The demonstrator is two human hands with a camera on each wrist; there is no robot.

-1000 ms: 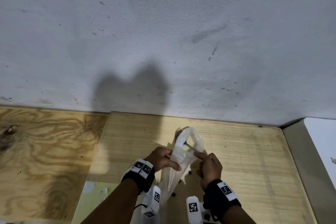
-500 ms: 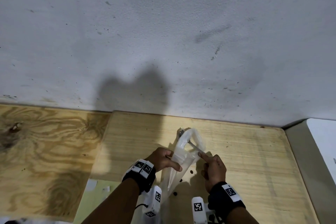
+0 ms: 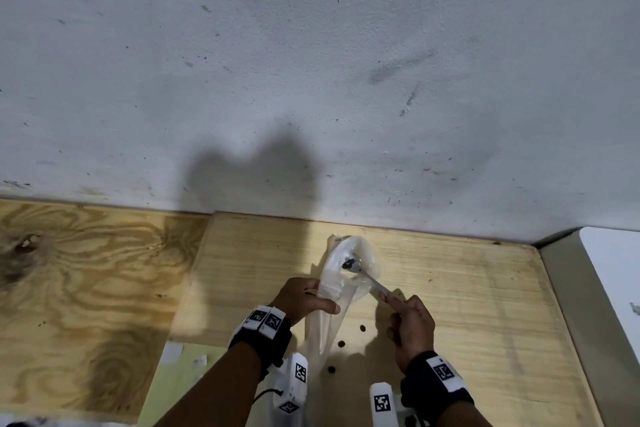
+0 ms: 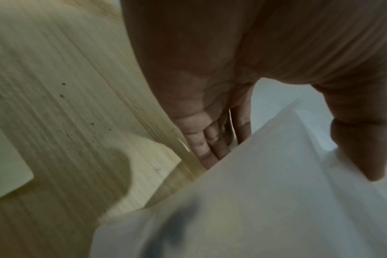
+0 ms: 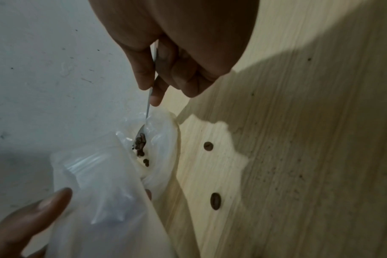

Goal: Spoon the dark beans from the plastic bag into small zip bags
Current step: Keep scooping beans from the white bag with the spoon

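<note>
My left hand [image 3: 322,298] grips a translucent plastic bag [image 3: 329,319] by its neck and holds it upright over the pale wooden board [image 3: 467,288]. The bag's mouth stands open, and a zip strip [image 5: 84,162] shows near it. My right hand [image 3: 386,296] pinches the handle of a small metal spoon [image 3: 372,279]. The spoon's bowl sits inside the bag's mouth with several dark beans [image 5: 140,139] on it. In the left wrist view the fingers [image 4: 210,144] and thumb clamp the bag [image 4: 276,192]. Three loose beans [image 3: 341,343] lie on the board beside the bag.
A grey-white wall [image 3: 311,80] rises right behind the board. Darker plywood [image 3: 86,288] lies to the left, a green sheet [image 3: 180,374] at the lower left, and a grey-edged white surface [image 3: 606,288] at the right.
My right hand has drawn back a little to the right, away from the bag. The spoon's bowl with beans now shows in the bag's mouth. The left hand keeps its grip.
</note>
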